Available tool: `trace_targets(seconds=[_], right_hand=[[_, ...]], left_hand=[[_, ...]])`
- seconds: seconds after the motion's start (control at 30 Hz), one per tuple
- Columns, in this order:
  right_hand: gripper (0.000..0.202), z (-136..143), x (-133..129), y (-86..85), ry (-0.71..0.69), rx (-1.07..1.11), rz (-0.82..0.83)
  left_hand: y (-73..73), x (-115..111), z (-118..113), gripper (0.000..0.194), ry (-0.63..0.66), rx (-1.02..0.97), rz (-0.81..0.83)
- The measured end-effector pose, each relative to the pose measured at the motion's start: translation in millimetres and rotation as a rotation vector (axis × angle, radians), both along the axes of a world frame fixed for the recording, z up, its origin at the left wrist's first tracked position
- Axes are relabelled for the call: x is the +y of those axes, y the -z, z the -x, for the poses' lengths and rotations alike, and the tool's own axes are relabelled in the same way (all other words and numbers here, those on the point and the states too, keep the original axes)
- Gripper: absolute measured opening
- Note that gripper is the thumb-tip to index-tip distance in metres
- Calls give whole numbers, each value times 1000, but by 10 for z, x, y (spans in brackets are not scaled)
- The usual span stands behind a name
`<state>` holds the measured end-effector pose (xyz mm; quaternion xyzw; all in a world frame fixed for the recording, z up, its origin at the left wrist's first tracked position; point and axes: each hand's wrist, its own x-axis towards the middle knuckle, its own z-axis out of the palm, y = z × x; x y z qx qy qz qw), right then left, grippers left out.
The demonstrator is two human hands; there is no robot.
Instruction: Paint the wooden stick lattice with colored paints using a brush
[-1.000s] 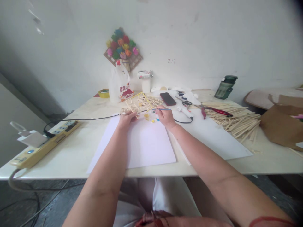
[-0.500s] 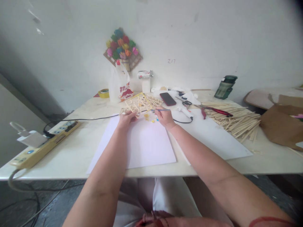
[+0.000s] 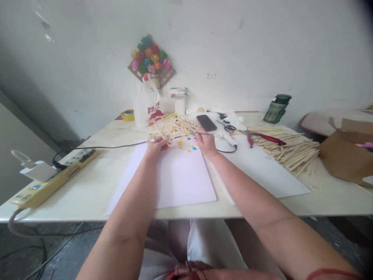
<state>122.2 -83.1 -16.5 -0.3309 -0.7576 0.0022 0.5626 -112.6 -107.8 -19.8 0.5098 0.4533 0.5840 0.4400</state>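
My left hand (image 3: pixel 157 147) is closed on the near left corner of a lattice of thin wooden sticks (image 3: pixel 167 126), which tilts up over the table. Part of the lattice's edge is yellow. Between the fingers of my right hand (image 3: pixel 206 144) is a thin paintbrush (image 3: pixel 206 133), lying nearly level with its tip toward the lattice; whether the tip touches it I cannot tell. Below sits a white sheet of paper (image 3: pixel 183 179) with dabs of yellow, blue, pink and green paint (image 3: pixel 188 150) near its far edge.
To the right lie a white glue gun (image 3: pixel 227 139), a phone (image 3: pixel 206 122), scissors (image 3: pixel 229 127), red-handled pliers (image 3: pixel 269 137) and a heap of wooden sticks (image 3: pixel 300 153). A green bottle (image 3: pixel 278 109) stands behind. At left are a power strip (image 3: pixel 55 179), yellow tape (image 3: pixel 127 115) and a plastic bag (image 3: pixel 147 103).
My right hand has shifted slightly right with the paintbrush, uncovering more paint dabs. My left hand and the lattice stay nearly in place.
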Motion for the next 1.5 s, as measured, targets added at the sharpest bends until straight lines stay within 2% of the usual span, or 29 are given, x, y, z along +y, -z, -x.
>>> trace_targets(seconds=[0.3, 0.57, 0.73, 1.07, 1.5], right_hand=[[27, -3, 14, 9, -16, -31, 27], [34, 12, -23, -3, 0, -56, -10], [34, -2, -61, -18, -1, 33, 77], [23, -51, -121, -100, -171, 100, 288], [15, -37, -129, -101, -131, -43, 309]], left_hand=[[21, 6, 10, 34, 38, 48, -27], [-13, -11, -7, 34, -1, 32, -12], [-32, -29, -17, 36, -18, 27, -19], [-13, -6, -11, 35, -12, 19, -19], [-3, -3, 6, 35, -5, 45, -17]])
